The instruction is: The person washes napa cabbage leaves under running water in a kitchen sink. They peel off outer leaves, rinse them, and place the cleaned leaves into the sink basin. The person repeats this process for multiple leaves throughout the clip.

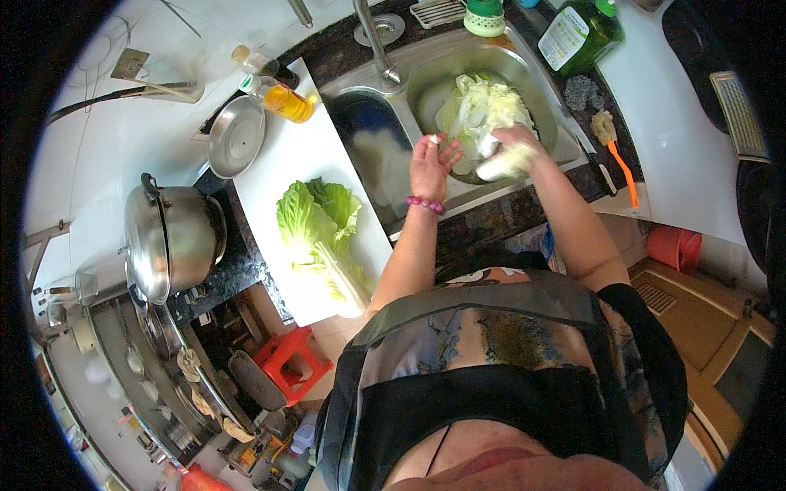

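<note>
My right hand [521,140] is over the near side of the right sink basin [424,80], gripping a pale piece of leafy cabbage [506,163] that is blurred by motion. Loose pale-green leaves [485,101] are heaped in that basin, just beyond the hand. My left hand [430,164] is held above the divider between the basins, fingers apart. A small white scrap [433,139] shows at its fingertips; whether it is pinched there is unclear. A purple bead bracelet [425,204] circles the left wrist. Long green leaves with white stems [322,239] lie on the white worktop [261,184] to the left.
Murky water stands in the left basin [374,159], and the faucet [374,43] rises behind. Right of the sink lie a knife [605,175], an orange-handled brush [623,169] and a dish-soap bottle [580,37]. An oil bottle [279,98], metal bowl [236,138] and steel pot [175,236] stand left.
</note>
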Demonstrator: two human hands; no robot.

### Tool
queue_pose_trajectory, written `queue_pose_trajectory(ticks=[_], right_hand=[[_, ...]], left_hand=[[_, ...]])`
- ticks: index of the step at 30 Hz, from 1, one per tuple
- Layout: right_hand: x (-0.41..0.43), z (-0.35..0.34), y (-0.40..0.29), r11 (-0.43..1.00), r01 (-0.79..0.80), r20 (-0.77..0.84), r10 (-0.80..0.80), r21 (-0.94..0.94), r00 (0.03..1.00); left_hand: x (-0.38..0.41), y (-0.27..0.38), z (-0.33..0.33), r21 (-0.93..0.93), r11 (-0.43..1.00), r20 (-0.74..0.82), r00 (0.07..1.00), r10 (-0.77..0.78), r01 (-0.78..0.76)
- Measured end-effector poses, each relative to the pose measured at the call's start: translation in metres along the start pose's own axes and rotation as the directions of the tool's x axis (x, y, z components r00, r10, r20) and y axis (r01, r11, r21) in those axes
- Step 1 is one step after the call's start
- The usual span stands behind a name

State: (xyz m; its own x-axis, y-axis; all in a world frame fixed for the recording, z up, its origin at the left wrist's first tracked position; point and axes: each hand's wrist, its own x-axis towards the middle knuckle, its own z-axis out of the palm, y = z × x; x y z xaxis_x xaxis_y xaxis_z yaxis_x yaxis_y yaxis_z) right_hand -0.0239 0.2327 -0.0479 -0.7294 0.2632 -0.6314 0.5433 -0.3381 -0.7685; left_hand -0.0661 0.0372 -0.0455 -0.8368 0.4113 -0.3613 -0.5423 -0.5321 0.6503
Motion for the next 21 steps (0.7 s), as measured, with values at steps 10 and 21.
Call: queue_pose_trajectory(ticks=[10, 21], right_hand=[[0.018, -0.004, -0.020, 0.982, 0.063, -0.116, -0.084, -0.176, 0.990], [-0.140, -0.090, 0.062, 0.306, 0.444, -0.035, -0.852, -0.842, 0.522]], left_hand=[[-0.008, -0.025, 0.012, 0.611, 0.791, -0.049, 0.997, 0.051, -0.011], [-0.075, 0.018, -0.001, 0.765, 0.633, 0.066, 0.992, 0.107, -0.119]])
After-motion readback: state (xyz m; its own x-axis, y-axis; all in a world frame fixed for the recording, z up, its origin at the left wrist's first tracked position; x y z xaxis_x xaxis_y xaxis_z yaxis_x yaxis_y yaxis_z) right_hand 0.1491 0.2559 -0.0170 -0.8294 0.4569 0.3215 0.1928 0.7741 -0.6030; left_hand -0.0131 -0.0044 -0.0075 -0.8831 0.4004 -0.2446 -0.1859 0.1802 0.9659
